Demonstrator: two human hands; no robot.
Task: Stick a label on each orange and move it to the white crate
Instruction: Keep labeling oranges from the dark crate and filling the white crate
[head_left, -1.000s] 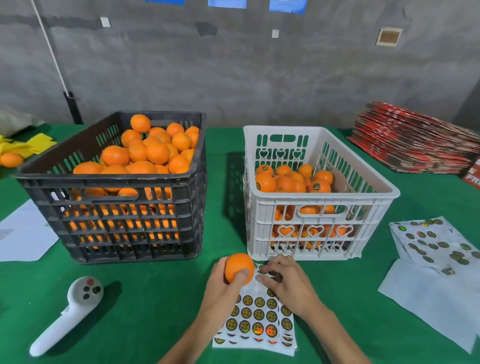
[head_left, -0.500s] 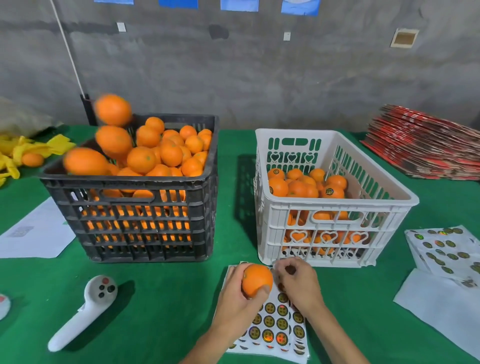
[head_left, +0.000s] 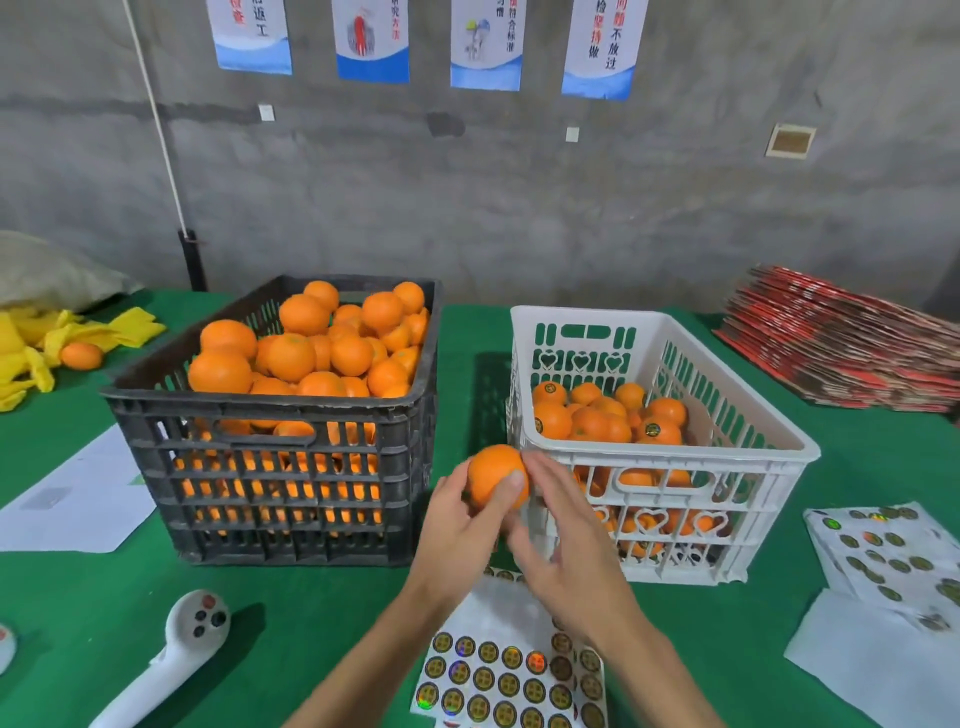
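We see the orange (head_left: 493, 475) lifted off the desk (head_left: 322, 613) now, held up between the black crate (head_left: 270, 457) and the white crate (head_left: 670, 467), right at the white crate's near left corner. Half a second ago it sat low over the sticker sheet (head_left: 498, 675); since then both hands have risen and the sheet lies uncovered below the wrists. The left hand (head_left: 460, 525) has its grip wrapped round the orange from below and the left, thumb across its front. The right hand (head_left: 563, 540) has left the sheet and now lies against the orange's right side with fingers stretched out fairly straight, the fingertips (head_left: 535, 462) touching the peel (whether a label sits under them we cannot tell; the hand is blurred).

The view has also tilted up: four posters (head_left: 485, 44) on the grey wall show more fully than before. The black crate is heaped with unlabelled oranges; the white crate holds a lower layer, several showing round dark labels. A white handheld controller (head_left: 176, 654) lies on the green desk at lower left, more sticker sheets (head_left: 893, 551) at right, and a stack of flattened red cartons (head_left: 852, 348) at far right.
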